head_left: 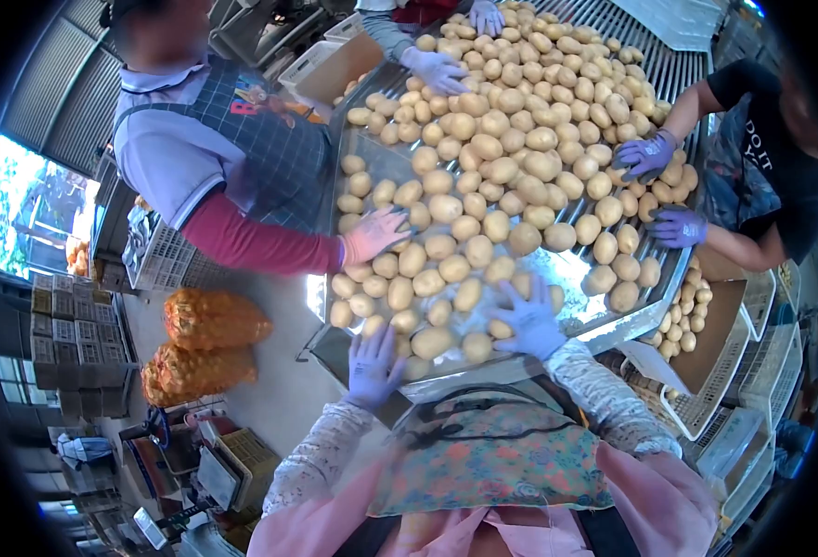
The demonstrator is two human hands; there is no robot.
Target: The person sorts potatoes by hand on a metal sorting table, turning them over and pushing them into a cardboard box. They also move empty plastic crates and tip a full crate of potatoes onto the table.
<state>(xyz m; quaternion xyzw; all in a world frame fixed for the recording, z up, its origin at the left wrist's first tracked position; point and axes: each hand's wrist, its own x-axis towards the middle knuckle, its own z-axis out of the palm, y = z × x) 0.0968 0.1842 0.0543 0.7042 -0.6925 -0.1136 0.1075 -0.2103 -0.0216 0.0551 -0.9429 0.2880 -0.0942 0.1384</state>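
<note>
Both of my hands wear lilac gloves and rest at the near edge of a metal sorting table (pixel 483 371) heaped with potatoes (pixel 520 139). My left hand (pixel 373 369) is open at the near left edge, fingers apart, beside the closest potatoes. Further right, my right hand (pixel 531 320) is also open, its fingers spread by a few potatoes (pixel 476 347) near a bare wet-looking patch of metal. I see nothing gripped in either hand.
A co-worker's gloved hand (pixel 374 236) touches potatoes at the left. Other co-workers' hands (pixel 645 156) reach in from the right and far side. Orange net sacks (pixel 214 318) stand on the floor at left. White crates (pixel 706 395) and a potato-filled box (pixel 715 306) are at right.
</note>
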